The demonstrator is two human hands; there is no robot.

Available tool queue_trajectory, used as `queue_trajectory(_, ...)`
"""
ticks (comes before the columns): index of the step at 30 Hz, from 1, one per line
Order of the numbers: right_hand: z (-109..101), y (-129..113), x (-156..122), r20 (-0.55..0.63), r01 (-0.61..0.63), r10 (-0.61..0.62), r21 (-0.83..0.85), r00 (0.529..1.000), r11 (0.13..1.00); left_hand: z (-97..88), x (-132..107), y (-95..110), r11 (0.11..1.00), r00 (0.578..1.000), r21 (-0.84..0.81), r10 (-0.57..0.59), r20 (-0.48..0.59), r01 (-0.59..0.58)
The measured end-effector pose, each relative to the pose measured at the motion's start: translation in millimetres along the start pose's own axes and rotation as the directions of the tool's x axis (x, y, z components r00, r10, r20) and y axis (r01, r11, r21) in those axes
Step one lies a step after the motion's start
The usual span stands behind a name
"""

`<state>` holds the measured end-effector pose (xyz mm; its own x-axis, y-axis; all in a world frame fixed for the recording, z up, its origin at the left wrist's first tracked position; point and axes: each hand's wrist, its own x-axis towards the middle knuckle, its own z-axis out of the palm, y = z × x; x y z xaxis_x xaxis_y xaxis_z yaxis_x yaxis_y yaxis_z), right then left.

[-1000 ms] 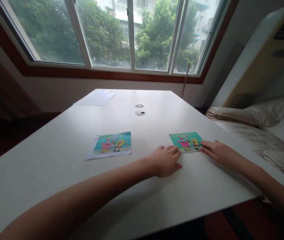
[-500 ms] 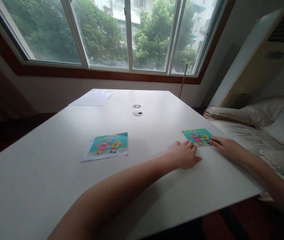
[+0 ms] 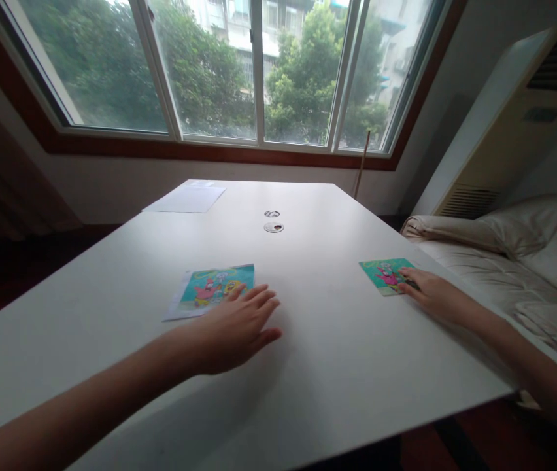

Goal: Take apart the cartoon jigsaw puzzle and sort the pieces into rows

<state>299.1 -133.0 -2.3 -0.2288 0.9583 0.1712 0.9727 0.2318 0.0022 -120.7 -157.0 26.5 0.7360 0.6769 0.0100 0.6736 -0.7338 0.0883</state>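
Note:
My left hand (image 3: 239, 333) is open, fingers spread, above the near right part of a printed cartoon picture (image 3: 199, 288). This picture shows a pink starfish and a yellow sponge on turquoise, with white paper showing at its left edge. I cannot tell whether the hand touches it. On the right lies a similar cartoon card (image 3: 376, 273), brighter green. My right hand (image 3: 428, 291) rests over its right side, fingers drawn together around a small dark thing (image 3: 412, 283) too hidden to name. The hand covers part of the yellow figure.
Both pictures lie on a white table (image 3: 308, 366). Two round discs (image 3: 273, 227) sit near its middle, and white paper sheets (image 3: 187, 199) at the far left. A cream padded sofa (image 3: 474, 255) borders the right; beyond stands a window (image 3: 219, 72).
My left hand has moved left, from beside the right card to over the left picture. My right hand has slid slightly left across the card. The camera view has shifted a little.

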Motion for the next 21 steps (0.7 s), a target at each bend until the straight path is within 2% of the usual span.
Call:
queue_trajectory(3, -5, -50, 9, -0.005, 0.238, -0.238, 0.062, 0.971, 0.969, 6.7, -52, -34, 0.987, 0.989, 0.053, -0.148, -0.017, 0.149)
queue_trajectory(6, -14, -108, 20, 0.059, 0.473, -0.483, 0.131, 0.874, 0.871, 19.5, -88, -62, 0.96, 0.963, 0.076, -0.271, 0.008, 0.27)
queue_trajectory(8, -18, -146, 30, 0.092, 0.606, -0.628, 0.183, 0.773, 0.774, 27.9, -101, -76, 0.937, 0.938, 0.045, -0.347, 0.007, 0.346)
queue_trajectory(10, -18, -180, 42, 0.076, 0.694, -0.725, 0.236, 0.685, 0.681, 34.9, -109, -85, 0.913, 0.913, -0.006, -0.408, -0.019, 0.408)
queue_trajectory(13, -11, -222, 61, 0.03, 0.77, -0.805, 0.275, 0.592, 0.576, 41.8, -110, -90, 0.908, 0.908, -0.027, -0.418, -0.04, 0.417)
queue_trajectory(15, -3, -239, 72, 0.026, 0.779, -0.816, 0.28, 0.578, 0.561, 43.3, -106, -89, 0.912, 0.911, -0.006, -0.41, -0.036, 0.41)
queue_trajectory(16, 0, -244, 77, 0.038, 0.773, -0.81, 0.279, 0.585, 0.571, 42.8, -102, -88, 0.914, 0.914, 0.007, -0.406, -0.027, 0.406)
queue_trajectory(18, 5, -244, 84, 0.071, 0.745, -0.784, 0.271, 0.616, 0.61, 39.3, -90, -84, 0.916, 0.917, 0.024, -0.399, 0.0, 0.399)
queue_trajectory(21, 7, -227, 91, 0.108, 0.677, -0.713, 0.243, 0.693, 0.694, 29.2, -62, -75, 0.942, 0.941, 0.02, -0.335, 0.053, 0.335)
